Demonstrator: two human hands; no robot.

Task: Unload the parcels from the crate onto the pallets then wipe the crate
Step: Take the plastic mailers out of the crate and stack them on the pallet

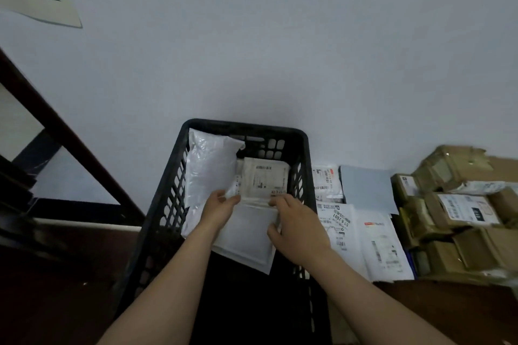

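Inside crate [300, 145], both hands gripping parcel [263, 182]

Black crate [168, 204] (latticed walls), white parcels [208, 171].

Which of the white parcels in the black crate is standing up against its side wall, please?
The large glossy white plastic mailer bag, leaning on the black plastic crate's left wall; the flat white envelopes lie down.
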